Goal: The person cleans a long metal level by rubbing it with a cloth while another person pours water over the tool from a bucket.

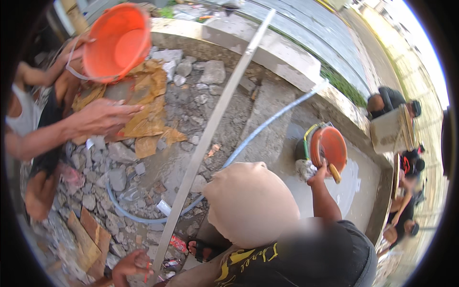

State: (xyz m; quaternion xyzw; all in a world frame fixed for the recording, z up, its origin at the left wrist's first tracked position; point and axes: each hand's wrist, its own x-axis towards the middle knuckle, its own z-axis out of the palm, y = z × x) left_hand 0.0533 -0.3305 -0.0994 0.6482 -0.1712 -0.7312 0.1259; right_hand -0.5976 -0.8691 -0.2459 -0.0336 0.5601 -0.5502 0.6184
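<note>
At the lower left edge, what appears to be my left hand (131,264) has its fingers curled around a thin red stick (147,273). Just beside it lies the lower part of a long straight metal bar (210,124), which slants up across the view. My right hand does not show. In front of me crouches a co-worker in a beige head covering (251,203) and black shirt. Their hand (319,174) is at an orange bucket (333,148) by a wooden handle (334,173). At the left, another person grips a larger orange bucket (129,48), tipped to show its inside.
Broken concrete (122,153) covers the ground at left, with torn brown paper (143,103) on it. A blue-grey hose (258,129) curves across. A low concrete wall (287,62) borders the far side. Several people work at the right, near a pale dirty container (389,134).
</note>
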